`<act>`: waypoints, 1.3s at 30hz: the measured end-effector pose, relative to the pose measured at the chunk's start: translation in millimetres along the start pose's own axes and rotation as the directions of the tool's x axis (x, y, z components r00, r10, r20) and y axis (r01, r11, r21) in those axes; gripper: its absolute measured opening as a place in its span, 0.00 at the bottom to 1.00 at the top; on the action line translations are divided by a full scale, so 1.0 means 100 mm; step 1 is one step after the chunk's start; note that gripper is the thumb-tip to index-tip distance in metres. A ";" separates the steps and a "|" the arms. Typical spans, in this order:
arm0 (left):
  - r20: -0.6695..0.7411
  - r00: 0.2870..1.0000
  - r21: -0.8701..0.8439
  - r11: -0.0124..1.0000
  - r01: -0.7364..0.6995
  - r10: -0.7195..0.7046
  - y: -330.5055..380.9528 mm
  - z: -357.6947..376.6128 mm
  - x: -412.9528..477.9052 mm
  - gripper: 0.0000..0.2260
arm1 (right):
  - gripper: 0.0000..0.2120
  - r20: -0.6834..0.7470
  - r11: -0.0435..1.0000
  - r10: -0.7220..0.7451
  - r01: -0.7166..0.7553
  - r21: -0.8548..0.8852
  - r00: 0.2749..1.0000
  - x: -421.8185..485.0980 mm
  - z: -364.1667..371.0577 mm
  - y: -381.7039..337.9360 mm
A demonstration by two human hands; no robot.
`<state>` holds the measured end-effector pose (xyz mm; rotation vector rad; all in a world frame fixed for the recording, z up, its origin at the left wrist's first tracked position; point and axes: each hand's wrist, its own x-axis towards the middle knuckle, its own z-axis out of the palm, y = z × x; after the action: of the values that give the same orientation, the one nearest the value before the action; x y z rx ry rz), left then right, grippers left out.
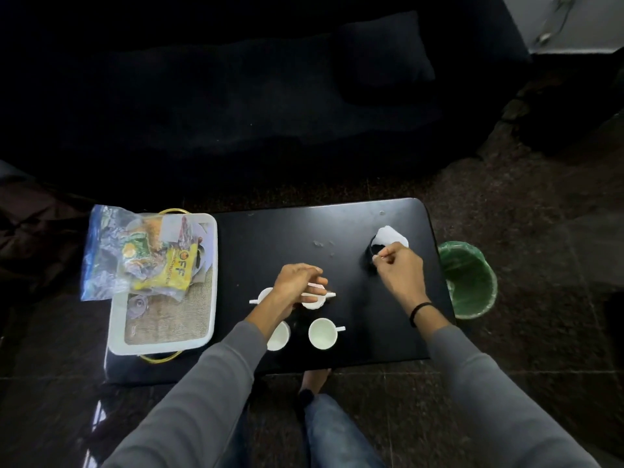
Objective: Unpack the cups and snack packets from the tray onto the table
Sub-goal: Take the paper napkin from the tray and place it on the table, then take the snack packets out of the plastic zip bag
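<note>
Blk table (270, 238), tray (152, 347) w/ snack packets (169, 268) at L end, L hand (297, 282) curled on white stick (319, 294) over cups (322, 333), R hand (400, 273) pinching thin stick (385, 254), green bin (469, 282) beside, dark sofa (236, 96) behind

I see a black bench (270, 238) with rounded corners; a white tray (162, 346) sits at its left end; mid-bench stand four white cups in two rows: near right cup (323, 333), handle pointing right; near left cup (279, 337), partly hidden; far left cup (264, 294); far right cup (312, 303); small clear scraps (322, 244) lie further back; a dark object (370, 257) under a white piece (391, 236) sits near the right end.
</note>
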<state>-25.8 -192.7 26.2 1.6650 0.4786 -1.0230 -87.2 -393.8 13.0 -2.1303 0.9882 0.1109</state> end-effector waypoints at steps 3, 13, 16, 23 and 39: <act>-0.015 1.000 -0.033 0.999 -0.026 0.026 -0.04 -0.17 -0.07 0.11 | 0.02 0.081 0.997 -0.076 0.076 -0.005 0.994 -0.14 0.14 -0.21; -0.203 0.971 -0.142 0.977 -0.159 0.129 -0.22 -1.21 -0.24 0.09 | 0.04 0.378 0.916 -0.303 0.377 -0.140 0.875 -0.65 0.85 -1.22; -0.285 0.948 -0.182 0.963 -0.198 0.142 -0.30 -1.61 -0.25 0.08 | 0.03 0.429 0.878 -0.365 0.459 -0.137 0.826 -0.82 1.15 -1.58; -0.429 0.891 -0.209 0.943 -0.259 0.149 -0.41 -2.61 -0.25 0.07 | 0.04 0.521 0.825 -0.418 0.550 -0.125 0.744 -1.19 1.97 -2.41; -0.630 0.745 0.445 0.888 0.114 0.220 -0.93 -4.62 0.62 0.19 | 0.08 0.607 0.801 -0.336 0.557 -0.218 0.721 -1.21 3.94 -3.21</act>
<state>117.8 253.8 -51.1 2.4805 0.6793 -0.4624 136.6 76.7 -21.6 -2.4292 0.0762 0.6787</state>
